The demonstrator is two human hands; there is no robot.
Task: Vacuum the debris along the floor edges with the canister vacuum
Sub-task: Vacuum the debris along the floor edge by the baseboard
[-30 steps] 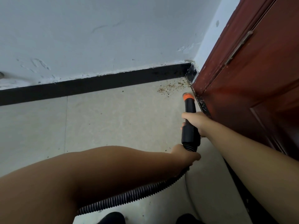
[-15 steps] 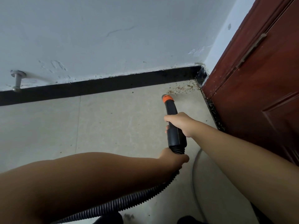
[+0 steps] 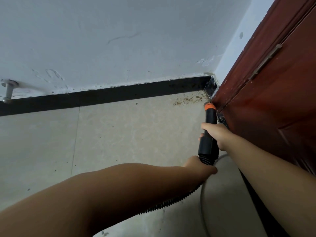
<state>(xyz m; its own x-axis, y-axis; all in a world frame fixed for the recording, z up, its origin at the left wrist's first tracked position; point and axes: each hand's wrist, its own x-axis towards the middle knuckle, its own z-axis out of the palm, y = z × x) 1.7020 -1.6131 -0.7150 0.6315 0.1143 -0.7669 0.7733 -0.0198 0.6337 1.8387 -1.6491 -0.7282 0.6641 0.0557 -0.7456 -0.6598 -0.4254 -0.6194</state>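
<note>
We note right hand wrapped round nozzle, left hand gripping hose, tip by door w/ debris beyond in corner; risk: tip scatters crumbs or misses the corner.

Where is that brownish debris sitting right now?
The scattered brown debris lies upper right in the head view, in the floor corner between black baseboard and red-brown wooden door.

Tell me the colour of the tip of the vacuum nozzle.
Orange, on a black nozzle; the head view shows the tip clearly.
</note>
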